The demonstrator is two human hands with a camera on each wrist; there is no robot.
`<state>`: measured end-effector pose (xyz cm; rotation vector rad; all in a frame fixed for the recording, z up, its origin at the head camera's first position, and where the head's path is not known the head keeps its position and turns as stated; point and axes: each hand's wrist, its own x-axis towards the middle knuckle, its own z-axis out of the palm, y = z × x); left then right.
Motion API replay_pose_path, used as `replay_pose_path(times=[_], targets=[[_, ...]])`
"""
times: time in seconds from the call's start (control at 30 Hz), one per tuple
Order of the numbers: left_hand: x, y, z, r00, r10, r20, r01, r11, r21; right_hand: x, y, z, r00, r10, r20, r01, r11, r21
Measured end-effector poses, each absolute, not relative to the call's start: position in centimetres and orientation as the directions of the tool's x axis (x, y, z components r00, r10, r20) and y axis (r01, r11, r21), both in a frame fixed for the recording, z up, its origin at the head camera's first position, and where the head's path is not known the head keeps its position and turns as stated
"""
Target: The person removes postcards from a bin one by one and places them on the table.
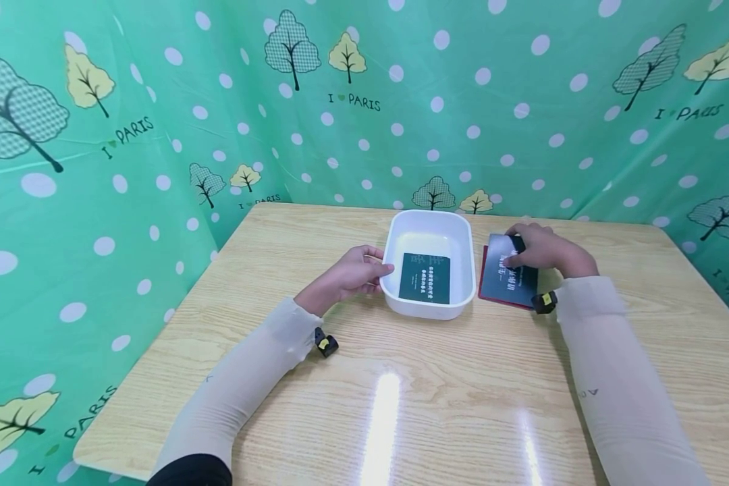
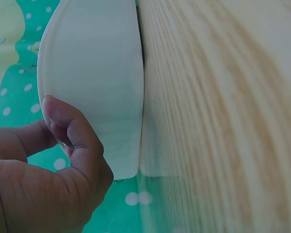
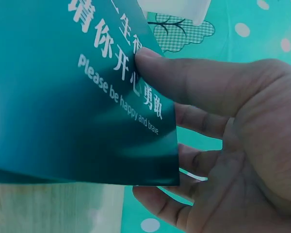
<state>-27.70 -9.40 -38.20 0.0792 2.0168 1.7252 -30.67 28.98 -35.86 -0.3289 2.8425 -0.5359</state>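
My left hand grips the left rim of a white plastic basin. In the left wrist view, its thumb and fingers pinch the basin's rim from both sides. A dark green card with white writing lies flat inside the basin. To the right of it, my right hand pinches another dark green card, marked "Please be happy and brave", with the thumb on the printed face. Under this card a red edge of something flat shows; the rest of that is covered.
Everything stands on a light wood-grain table. A green curtain with trees and white dots hangs behind the table and along its left side. Small black devices are worn at both wrists.
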Motion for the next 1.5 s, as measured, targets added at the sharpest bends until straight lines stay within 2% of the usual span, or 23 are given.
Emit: replay_pose_path(times=[1.1,1.5], targets=[[-27.6,-9.4,-38.0,-0.883,0.344,-0.318,-0.261,0.201,0.944,-31.2,28.1,-37.3,-0.927,-0.254,-0.277,-0.145,0.922,-0.359],[-27.8,-9.5,-38.4,-0.885,0.348,-0.309,-0.253,0.196,0.947,-31.3,28.3,-37.2,-0.926,-0.268,-0.265,-0.153,0.91,-0.384]])
